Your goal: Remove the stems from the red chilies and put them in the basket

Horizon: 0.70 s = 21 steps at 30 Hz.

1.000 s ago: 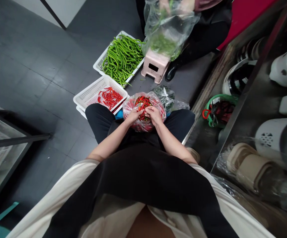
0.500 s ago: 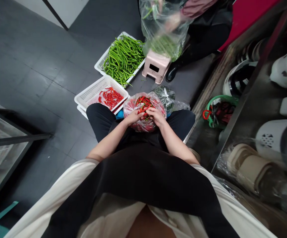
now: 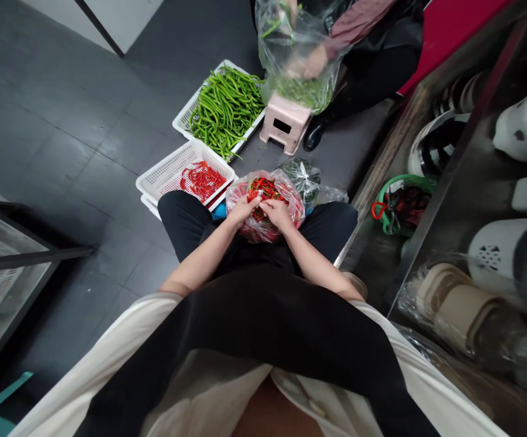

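Observation:
A clear plastic bag [image 3: 295,188] full of red chilies [image 3: 270,189] with green stems sits between my knees. Over its opening, my left hand [image 3: 244,210] is closed at the fingertips, with a bit of red showing by them. Close beside it my right hand [image 3: 276,212] is pinched, its fingertips almost meeting the left ones; what it grips is too small to name. Left of the bag, a white perforated basket [image 3: 158,179] holds a small pile of red chilies [image 3: 203,181].
Behind stands a white basket [image 3: 182,121] of long green peppers [image 3: 227,109]. A person's hand [image 3: 316,62] reaches into a clear bag of greens on a pink stool [image 3: 285,120]. A tied bag of dark greens [image 3: 306,176] lies near my right knee. Shelves with containers [image 3: 495,249] line the right.
My hands have come closer together and shifted slightly left over the bag, uncovering more chilies on the right. The other person's hand has moved lower in their bag.

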Tool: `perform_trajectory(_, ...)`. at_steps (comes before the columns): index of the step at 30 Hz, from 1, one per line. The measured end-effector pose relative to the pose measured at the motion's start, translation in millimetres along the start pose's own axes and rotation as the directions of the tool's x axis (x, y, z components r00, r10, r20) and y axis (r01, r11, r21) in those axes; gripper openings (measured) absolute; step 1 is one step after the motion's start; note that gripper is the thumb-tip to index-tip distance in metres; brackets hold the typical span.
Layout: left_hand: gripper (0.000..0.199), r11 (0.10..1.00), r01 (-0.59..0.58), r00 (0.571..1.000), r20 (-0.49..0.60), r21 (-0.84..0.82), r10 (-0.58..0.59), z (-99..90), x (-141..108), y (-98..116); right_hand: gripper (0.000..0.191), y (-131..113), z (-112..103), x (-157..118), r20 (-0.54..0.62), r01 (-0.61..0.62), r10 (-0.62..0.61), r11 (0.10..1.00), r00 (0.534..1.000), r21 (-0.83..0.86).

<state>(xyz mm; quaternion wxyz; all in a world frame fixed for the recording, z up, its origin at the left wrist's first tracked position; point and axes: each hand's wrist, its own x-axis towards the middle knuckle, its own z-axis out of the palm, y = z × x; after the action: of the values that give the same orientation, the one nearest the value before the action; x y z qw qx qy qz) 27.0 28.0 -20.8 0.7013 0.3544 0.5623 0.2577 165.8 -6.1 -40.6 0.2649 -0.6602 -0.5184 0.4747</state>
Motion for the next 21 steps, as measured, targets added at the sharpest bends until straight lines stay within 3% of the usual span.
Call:
perform_trajectory(3, 0.032, 0.997, 0.038, 0.998, -0.056, -0.070, -0.042, 1.3, 0.4, 7.2, 0.033, -5.8, 1.4, -10.3, -0.034, 0.035, -0.038, 0.996, 0.999, -0.083)
perform_trajectory(6, 0.028, 0.975, 0.197, 0.977, 0.098, -0.104, -0.187, -6.7, 2.3, 12.4, 0.032, -6.9, -10.2, -16.8, 0.119, 0.223, -0.216, 0.974, 0.969, -0.050)
perform_trajectory(8, 0.025, 0.966, 0.253, 0.954, 0.176, -0.045, -0.242, -13.4, 3.3, 12.7, 0.030, -5.4, -20.7, -15.6, 0.177, 0.237, -0.243, 0.970, 0.954, 0.056)
perform_trajectory(10, 0.021, 0.983, 0.153, 0.976, 0.142, 0.103, -0.167, -17.4, 3.1, 10.4, 0.028, -3.9, -28.8, -10.1, 0.077, 0.158, -0.173, 0.973, 0.982, 0.170)
perform_trajectory(12, 0.013, 0.936, -0.024, 0.995, 0.099, 0.351, -0.011, -17.3, 1.8, 7.3, 0.025, -4.1, -31.8, -2.7, -0.059, 0.126, -0.115, 0.956, 0.992, 0.266)
perform_trajectory(14, 0.016, 0.781, -0.151, 0.987, 0.137, 0.606, 0.085, -13.8, -0.9, 5.5, 0.022, -6.7, -29.8, 4.3, -0.093, 0.146, -0.123, 0.937, 0.988, 0.317)
perform_trajectory(18, 0.033, 0.401, -0.232, 0.972, 0.232, 0.886, 0.050, -5.0, -10.8, 10.0, 0.020, -15.3, -22.6, 12.0, -0.037, 0.101, -0.094, 0.910, 0.995, 0.402)
perform_trajectory(21, 0.035, 0.187, -0.323, 0.946, 0.323, 0.928, 0.035, -4.0, -21.7, 20.8, 0.024, -19.4, -24.2, 13.9, 0.195, -0.120, 0.015, 0.832, 0.981, 0.542)
